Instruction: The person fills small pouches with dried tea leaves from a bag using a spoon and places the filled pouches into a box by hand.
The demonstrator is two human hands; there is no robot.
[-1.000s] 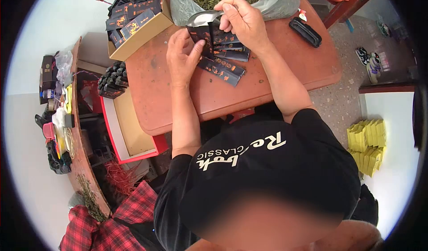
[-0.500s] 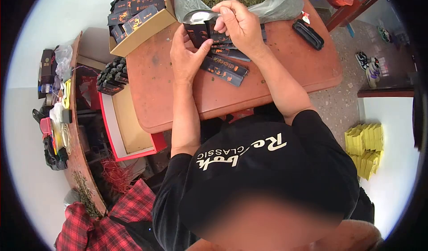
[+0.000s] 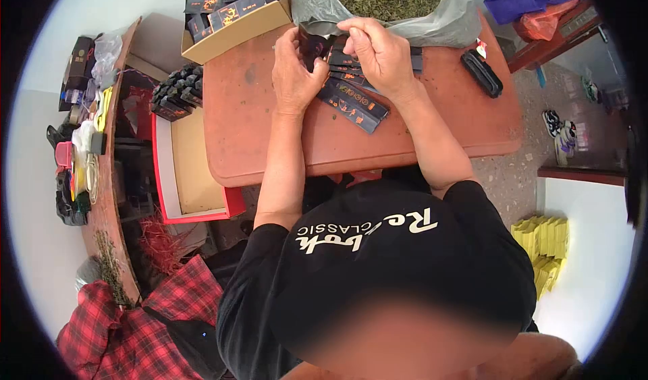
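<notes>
We see the left hand [image 3: 295, 76] curled round a black printed pouch [image 3: 313, 46]; the right hand [image 3: 385, 57] pinches a spoon [image 3: 328, 27] at its mouth, between both hands. Bowl, bright half a second ago, now dark, seemingly tipped: spoon and pouch, we judge, now meet.

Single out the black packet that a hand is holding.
The black packet gripped in the left hand. The fanned packets beside it lie on the table, and others sit in the cardboard box, ungripped.
</notes>
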